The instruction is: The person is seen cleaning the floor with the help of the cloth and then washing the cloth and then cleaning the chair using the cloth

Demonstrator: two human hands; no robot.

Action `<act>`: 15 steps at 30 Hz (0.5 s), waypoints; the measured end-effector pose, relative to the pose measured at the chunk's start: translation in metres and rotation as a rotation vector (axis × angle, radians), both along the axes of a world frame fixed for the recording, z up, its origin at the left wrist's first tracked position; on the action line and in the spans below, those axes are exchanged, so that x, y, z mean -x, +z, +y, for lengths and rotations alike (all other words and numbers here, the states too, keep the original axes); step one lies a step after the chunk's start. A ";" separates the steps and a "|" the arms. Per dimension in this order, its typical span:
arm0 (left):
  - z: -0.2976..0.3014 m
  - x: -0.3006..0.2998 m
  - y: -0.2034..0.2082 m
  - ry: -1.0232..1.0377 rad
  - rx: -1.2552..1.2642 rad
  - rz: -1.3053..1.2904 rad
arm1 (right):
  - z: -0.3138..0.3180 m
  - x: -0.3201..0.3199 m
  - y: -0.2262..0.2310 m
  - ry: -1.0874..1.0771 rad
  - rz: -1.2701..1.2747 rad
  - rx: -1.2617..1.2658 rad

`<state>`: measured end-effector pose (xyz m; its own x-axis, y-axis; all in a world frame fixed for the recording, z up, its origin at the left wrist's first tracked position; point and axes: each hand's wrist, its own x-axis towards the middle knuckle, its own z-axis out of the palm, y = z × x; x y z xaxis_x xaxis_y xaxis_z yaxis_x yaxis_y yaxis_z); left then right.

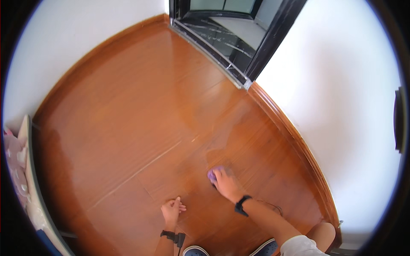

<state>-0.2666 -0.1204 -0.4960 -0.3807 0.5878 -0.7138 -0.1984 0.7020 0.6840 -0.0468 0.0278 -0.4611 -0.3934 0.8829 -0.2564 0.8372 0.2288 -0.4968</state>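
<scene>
My right hand (227, 184) presses down on the brown wooden floor (124, 115), fingers closed over a small bunched purple cloth (212, 175). Most of the cloth is hidden under the fingers and palm. To its left and nearer to me, my left hand (172, 208) hovers low over the boards or rests on them; I cannot tell which. Its fingers are loosely bent and a little apart, with nothing visible in them. Each wrist wears a black band, and a cable hangs from the left one.
Dark shoes (195, 251) stand at the lower edge. A black-framed doorway (273, 38) with a metal sill opens at the far side. Wooden skirting (294, 132) borders the right white wall. At the left is a bed edge (30, 170) with plush toys (16, 166).
</scene>
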 end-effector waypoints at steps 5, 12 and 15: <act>-0.035 0.004 -0.024 -0.067 -0.120 0.036 | -0.111 -0.065 -0.001 0.018 -0.061 0.174; -0.136 0.036 0.058 -0.411 0.024 0.418 | -0.184 -0.114 0.002 -0.005 -0.204 0.319; -0.174 0.056 0.095 -0.495 0.065 0.571 | -0.159 -0.116 0.046 -0.213 -0.215 0.551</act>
